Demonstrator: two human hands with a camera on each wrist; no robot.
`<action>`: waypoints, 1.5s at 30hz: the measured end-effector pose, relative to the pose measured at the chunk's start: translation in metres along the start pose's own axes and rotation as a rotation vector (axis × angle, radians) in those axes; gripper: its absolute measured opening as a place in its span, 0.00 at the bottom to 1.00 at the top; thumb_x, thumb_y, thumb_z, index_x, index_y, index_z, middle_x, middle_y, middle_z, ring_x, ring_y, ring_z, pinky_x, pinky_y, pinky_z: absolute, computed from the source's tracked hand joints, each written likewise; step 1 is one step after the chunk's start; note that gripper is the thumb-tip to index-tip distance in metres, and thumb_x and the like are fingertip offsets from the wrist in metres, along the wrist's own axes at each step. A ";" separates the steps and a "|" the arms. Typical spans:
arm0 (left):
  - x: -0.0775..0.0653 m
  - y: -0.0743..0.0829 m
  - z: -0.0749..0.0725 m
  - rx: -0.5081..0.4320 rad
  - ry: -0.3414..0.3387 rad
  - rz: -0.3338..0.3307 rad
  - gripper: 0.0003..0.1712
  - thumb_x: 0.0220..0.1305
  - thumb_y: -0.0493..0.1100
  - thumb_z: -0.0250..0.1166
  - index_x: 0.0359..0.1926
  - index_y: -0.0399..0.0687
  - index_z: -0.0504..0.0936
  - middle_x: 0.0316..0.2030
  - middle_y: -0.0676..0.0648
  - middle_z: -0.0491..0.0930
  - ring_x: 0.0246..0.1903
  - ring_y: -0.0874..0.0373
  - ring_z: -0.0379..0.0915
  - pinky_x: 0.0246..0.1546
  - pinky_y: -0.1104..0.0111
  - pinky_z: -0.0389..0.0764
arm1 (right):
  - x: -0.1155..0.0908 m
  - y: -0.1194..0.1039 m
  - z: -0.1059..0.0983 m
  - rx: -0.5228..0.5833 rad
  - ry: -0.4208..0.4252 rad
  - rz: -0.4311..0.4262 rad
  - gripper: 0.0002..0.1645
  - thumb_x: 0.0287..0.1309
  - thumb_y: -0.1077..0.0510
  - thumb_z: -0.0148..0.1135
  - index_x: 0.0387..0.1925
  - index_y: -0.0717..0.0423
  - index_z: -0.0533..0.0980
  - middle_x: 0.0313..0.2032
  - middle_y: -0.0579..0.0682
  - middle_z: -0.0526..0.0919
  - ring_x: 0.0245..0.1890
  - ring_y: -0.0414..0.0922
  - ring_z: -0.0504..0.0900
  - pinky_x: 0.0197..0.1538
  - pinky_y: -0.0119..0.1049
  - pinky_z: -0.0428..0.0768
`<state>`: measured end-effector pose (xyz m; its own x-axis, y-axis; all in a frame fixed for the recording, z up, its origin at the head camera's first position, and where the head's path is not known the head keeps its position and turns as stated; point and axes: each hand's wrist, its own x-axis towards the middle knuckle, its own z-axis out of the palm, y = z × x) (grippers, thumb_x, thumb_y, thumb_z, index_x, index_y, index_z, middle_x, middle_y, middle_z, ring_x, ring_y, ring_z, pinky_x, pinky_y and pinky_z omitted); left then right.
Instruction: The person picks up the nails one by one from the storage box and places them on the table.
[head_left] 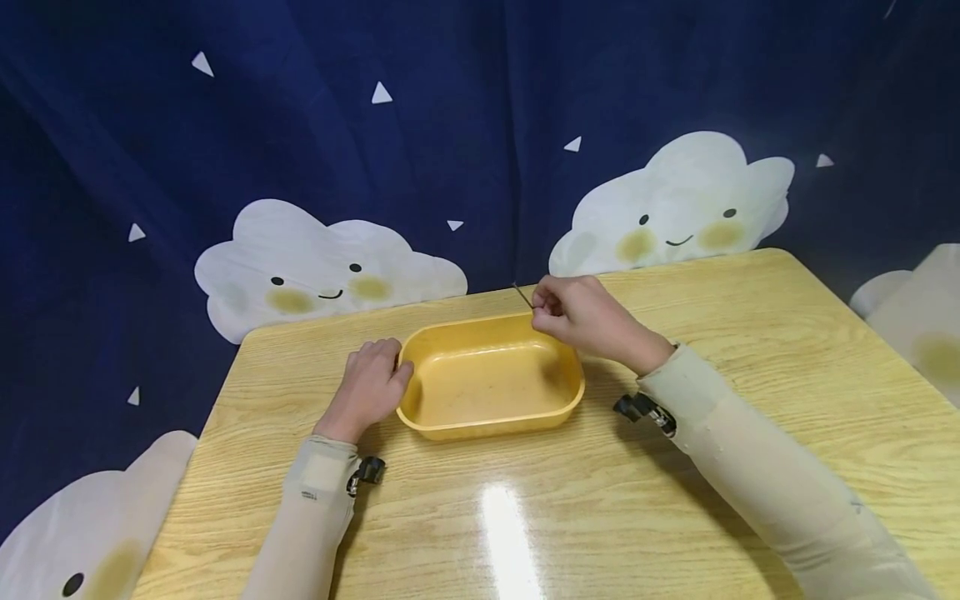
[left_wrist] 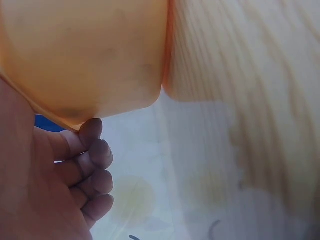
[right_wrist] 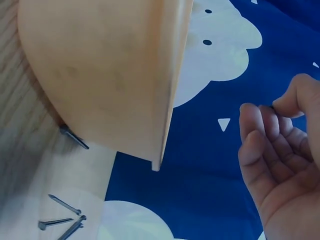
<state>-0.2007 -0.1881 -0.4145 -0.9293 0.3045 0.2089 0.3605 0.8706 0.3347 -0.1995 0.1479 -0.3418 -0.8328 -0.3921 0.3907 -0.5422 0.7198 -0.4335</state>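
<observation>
A yellow plastic tub [head_left: 491, 387] with rounded corners sits on the wooden table, its inside bare. At its left end, my left hand [head_left: 367, 387] grips the rim, thumb over the edge and fingers along the outside; the left wrist view shows those fingers [left_wrist: 101, 152] curled by the tub wall. Above the far right part of the rim, my right hand [head_left: 588, 317] pinches a thin dark nail [head_left: 522, 295] between thumb and fingertips. The nail points up and to the left. In the right wrist view that hand mostly hides it.
Behind the tub, several loose nails [right_wrist: 64, 204] lie on the table, with one nail [right_wrist: 74, 137] close to the tub's wall. A dark blue curtain [head_left: 465, 125] with white clouds hangs along the table's far edge. Small black devices [head_left: 645, 412] are strapped at both wrists.
</observation>
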 end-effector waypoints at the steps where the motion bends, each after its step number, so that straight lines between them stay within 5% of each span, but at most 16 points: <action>1: 0.000 0.000 0.000 -0.001 -0.001 0.000 0.11 0.73 0.46 0.53 0.34 0.46 0.74 0.29 0.46 0.73 0.33 0.49 0.66 0.40 0.59 0.62 | -0.001 0.001 0.000 0.006 0.008 0.012 0.04 0.57 0.59 0.61 0.33 0.54 0.79 0.28 0.48 0.83 0.29 0.42 0.78 0.37 0.34 0.75; 10: 0.000 -0.001 0.001 -0.003 -0.013 0.003 0.11 0.74 0.46 0.53 0.34 0.46 0.73 0.28 0.47 0.71 0.32 0.49 0.64 0.40 0.60 0.59 | -0.011 0.013 0.002 0.108 0.038 0.152 0.05 0.58 0.58 0.61 0.34 0.54 0.80 0.29 0.49 0.84 0.30 0.43 0.79 0.35 0.30 0.75; 29: 0.001 0.000 0.001 -0.013 -0.012 0.000 0.12 0.75 0.46 0.53 0.33 0.47 0.72 0.27 0.47 0.70 0.32 0.49 0.64 0.40 0.60 0.59 | -0.028 0.037 0.010 0.213 0.082 0.300 0.05 0.62 0.59 0.60 0.37 0.57 0.80 0.31 0.53 0.85 0.28 0.42 0.78 0.30 0.27 0.75; 39: 0.000 -0.002 0.003 -0.014 -0.014 -0.006 0.12 0.75 0.46 0.52 0.33 0.47 0.72 0.27 0.46 0.70 0.32 0.49 0.64 0.40 0.60 0.60 | -0.035 0.050 0.014 0.336 0.144 0.376 0.06 0.62 0.62 0.58 0.37 0.59 0.79 0.31 0.59 0.86 0.27 0.54 0.87 0.27 0.30 0.81; 45: 0.001 0.000 0.002 -0.013 -0.012 -0.002 0.13 0.75 0.46 0.52 0.32 0.47 0.71 0.26 0.47 0.69 0.31 0.49 0.63 0.39 0.60 0.59 | -0.039 0.055 0.012 0.381 0.180 0.417 0.06 0.61 0.62 0.57 0.36 0.61 0.79 0.28 0.60 0.86 0.21 0.44 0.85 0.25 0.30 0.80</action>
<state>-0.2020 -0.1872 -0.4157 -0.9309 0.3076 0.1967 0.3595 0.8664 0.3466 -0.1984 0.1961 -0.3902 -0.9704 0.0073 0.2416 -0.2023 0.5225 -0.8283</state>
